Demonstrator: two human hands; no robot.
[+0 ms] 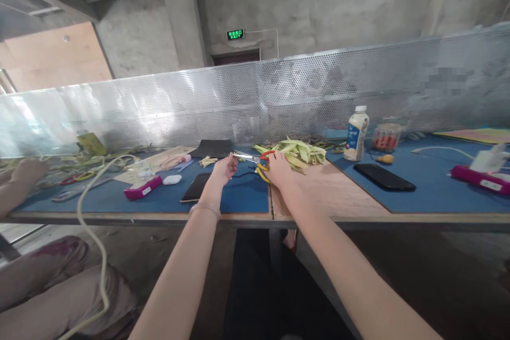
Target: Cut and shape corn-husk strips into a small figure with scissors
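Concrete wall [338, 5], bare and grey, stands behind a perforated metal screen [215, 101]; a lit green exit sign [235, 34] is fixed to it. Scissors [249, 158] lie between the two hands at the table's middle: silver blades pointing left, one red and one yellow handle loop, the loops apart. Left hand [226, 168]: fingers curled in close at the blade tips; whether they pinch anything cannot be told. Right hand [279, 168]: closed around the scissors' handles.

Surface, from the left: another person's hand [30, 172] near green stalks; red-and-yellow-handled scissors lying flat [77, 177]; a magenta power strip [143, 188] with a white case [172, 179] just beside it; a dark flat device [195, 187]; pale green leaf strips [305, 152], heaped behind the right hand. Bare wooden board [330, 191] shows between blue mats [402, 170]. Further right: upright bottle [356, 135] with white cap, clear jar [386, 137] with red contents, black phone [383, 177], second magenta power strip [480, 179].
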